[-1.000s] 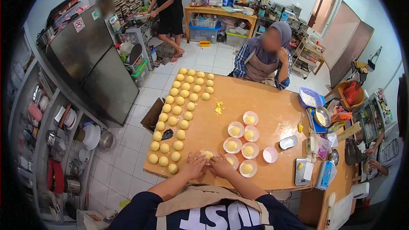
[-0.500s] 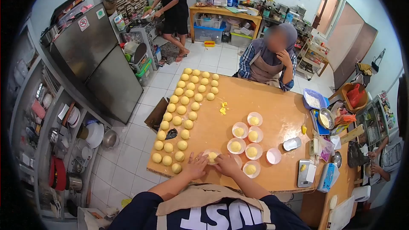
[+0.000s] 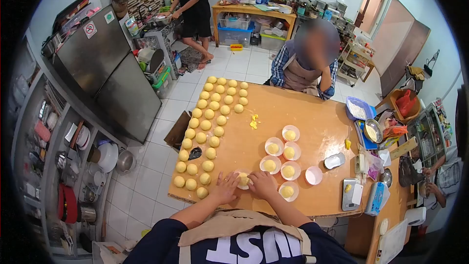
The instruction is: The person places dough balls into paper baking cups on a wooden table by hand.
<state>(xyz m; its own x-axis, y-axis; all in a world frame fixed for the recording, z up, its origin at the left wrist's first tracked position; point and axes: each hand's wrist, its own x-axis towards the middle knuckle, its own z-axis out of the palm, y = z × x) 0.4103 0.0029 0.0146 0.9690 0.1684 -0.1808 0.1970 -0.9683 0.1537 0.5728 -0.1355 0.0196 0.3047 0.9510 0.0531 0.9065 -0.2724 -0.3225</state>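
The left hand (image 3: 224, 189) and right hand (image 3: 262, 184) stand close together at the near edge of the wooden tabletop (image 3: 312, 112), fingers on either side of a dough piece (image 3: 243, 180) in a pleated paper cup. How firmly they grip it cannot be told; the fingers hide part of the cup.

Just right of the right hand and beyond it stand filled paper cups (image 3: 288, 171), white and fluted, each with a yellow dough lump. An empty paper cup (image 3: 313, 175) and a shiny metal tin (image 3: 334, 161) sit farther right. Smooth, round dough balls (image 3: 205, 125) cover the left side, with a small dark object (image 3: 195, 153), hard to identify, among them. Yellow scraps (image 3: 253, 121) lie in the middle.

Crowding the right are a kitchen scale (image 3: 351, 194), a blue-and-white packet (image 3: 377, 198), a metal bowl (image 3: 373, 131) and a basket of white powder (image 3: 358, 109). A person in a checked sleeve (image 3: 279, 68) is at the far edge; another person (image 3: 442, 183) is partly cut off by the dark rim at right.
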